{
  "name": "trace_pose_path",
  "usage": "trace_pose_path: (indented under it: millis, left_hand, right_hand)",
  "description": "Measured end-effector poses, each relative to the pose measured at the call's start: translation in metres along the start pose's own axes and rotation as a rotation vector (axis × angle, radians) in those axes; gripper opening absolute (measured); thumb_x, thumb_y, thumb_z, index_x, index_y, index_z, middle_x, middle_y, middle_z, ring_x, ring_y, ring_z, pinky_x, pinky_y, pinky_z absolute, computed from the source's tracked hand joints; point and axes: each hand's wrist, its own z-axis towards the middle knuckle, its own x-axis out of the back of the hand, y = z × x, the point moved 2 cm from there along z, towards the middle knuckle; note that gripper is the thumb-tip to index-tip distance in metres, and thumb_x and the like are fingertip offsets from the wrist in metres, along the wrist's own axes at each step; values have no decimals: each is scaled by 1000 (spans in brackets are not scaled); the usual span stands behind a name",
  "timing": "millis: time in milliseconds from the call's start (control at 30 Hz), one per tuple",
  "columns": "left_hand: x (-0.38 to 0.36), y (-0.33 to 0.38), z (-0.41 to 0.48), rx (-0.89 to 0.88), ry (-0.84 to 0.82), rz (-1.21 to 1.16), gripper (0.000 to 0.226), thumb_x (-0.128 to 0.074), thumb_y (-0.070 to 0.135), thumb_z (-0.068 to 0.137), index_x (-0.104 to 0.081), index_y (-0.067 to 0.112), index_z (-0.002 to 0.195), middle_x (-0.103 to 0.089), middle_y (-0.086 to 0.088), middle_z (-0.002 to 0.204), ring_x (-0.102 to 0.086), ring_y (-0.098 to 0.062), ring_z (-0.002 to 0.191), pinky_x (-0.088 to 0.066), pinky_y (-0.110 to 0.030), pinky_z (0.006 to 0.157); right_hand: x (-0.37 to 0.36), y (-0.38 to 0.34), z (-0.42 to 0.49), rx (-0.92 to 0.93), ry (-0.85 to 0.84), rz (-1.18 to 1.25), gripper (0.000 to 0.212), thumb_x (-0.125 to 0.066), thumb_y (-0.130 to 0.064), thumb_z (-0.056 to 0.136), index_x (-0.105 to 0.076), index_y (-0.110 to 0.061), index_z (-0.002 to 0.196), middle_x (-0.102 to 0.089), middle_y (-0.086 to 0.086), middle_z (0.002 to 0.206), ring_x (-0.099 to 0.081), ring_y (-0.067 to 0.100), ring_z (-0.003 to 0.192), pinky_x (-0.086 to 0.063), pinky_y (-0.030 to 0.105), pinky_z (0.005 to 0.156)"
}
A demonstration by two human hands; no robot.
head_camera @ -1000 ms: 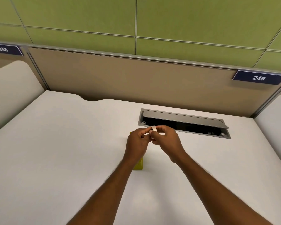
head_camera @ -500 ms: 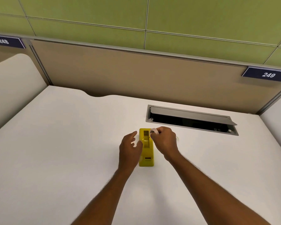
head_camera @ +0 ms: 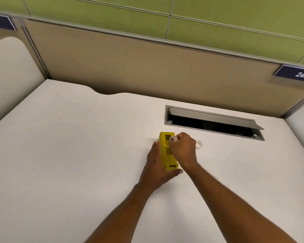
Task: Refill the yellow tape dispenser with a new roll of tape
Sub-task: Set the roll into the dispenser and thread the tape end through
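Note:
The yellow tape dispenser (head_camera: 167,151) stands on the white desk (head_camera: 77,155), its long side running away from me. My left hand (head_camera: 156,165) grips it from the left, thumb wrapped round its near end. My right hand (head_camera: 182,148) is over the dispenser's open top, fingers closed on a small white tape roll (head_camera: 173,138) at the far cavity. How deep the roll sits in the cavity is hidden by my fingers. A second pale ring of tape (head_camera: 199,144) lies flat on the desk just right of my right hand.
A grey cable hatch (head_camera: 214,122) with its lid raised is set into the desk behind the dispenser. A tan partition (head_camera: 147,67) closes the back of the desk, with curved side panels left and right.
Both hands first held the roll above the desk. The left hand then dropped and took hold of the dispenser's side, while the right hand brought the roll down over the dispenser's top.

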Motion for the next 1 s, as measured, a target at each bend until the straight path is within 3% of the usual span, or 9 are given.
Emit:
trace_pose_path:
  millis: [100,167,300,400,567,700,833,1000]
  left_hand:
    - [-4,-7,8,-11,-26,18,125,-69,82,52,-3,38,148,-16,10,158,-23,-15,143,-35,-40,111]
    - [-7,-11,9,-13,-35,24,126,-68,83,51,-3,38,148,-17,10,158,-24,-15,143,-35,-42,112]
    - [-17,-21,6,-13,-20,51,125,-50,95,47,0,40,147,-15,7,159,-22,-16,144,-28,-38,116]
    - [-19,-22,4,-29,35,67,124,-51,93,49,-8,33,149,-23,6,157,-27,-15,142,-31,-37,114]
    - [-19,-19,3,-67,101,161,116,-60,81,62,-14,24,151,-30,3,155,-32,-14,140,-33,-33,112]
    - [-20,-20,1,-102,129,201,107,-56,76,70,-19,18,151,-32,-3,154,-34,-19,139,-31,-32,113]
    - [-21,-20,0,-119,153,231,104,-47,80,73,-24,15,150,-35,-6,153,-37,-21,138,-30,-31,113]
    - [-23,-21,1,-134,186,244,103,-51,78,72,-26,14,149,-39,-7,151,-42,-22,135,-32,-30,109]
  right_hand:
    - [-5,3,4,12,21,-55,20,-56,-30,89,-65,-12,86,-67,3,80,-61,16,67,-46,25,58]
    - [-7,5,6,27,32,-71,23,-56,-30,89,-65,-11,80,-67,4,75,-60,15,63,-45,24,55]
    - [-12,6,5,52,36,-102,22,-55,-29,89,-63,-13,78,-64,2,72,-57,12,60,-41,22,52]
    - [-15,3,4,99,40,-113,15,-54,-24,87,-59,-13,78,-61,1,71,-55,12,58,-42,23,49]
    - [-18,-5,3,166,49,-143,14,-54,-20,87,-59,-10,97,-60,4,81,-52,17,66,-41,27,58]
    - [-16,-4,3,198,39,-195,21,-54,-16,88,-56,-10,108,-65,11,93,-61,25,76,-49,32,63]
    - [-19,-1,5,248,2,-244,14,-52,-16,88,-58,-9,99,-63,11,92,-51,18,71,-49,32,64]
    - [-21,-1,8,286,-34,-291,17,-48,-18,91,-59,-8,99,-61,10,96,-58,23,82,-46,31,69]
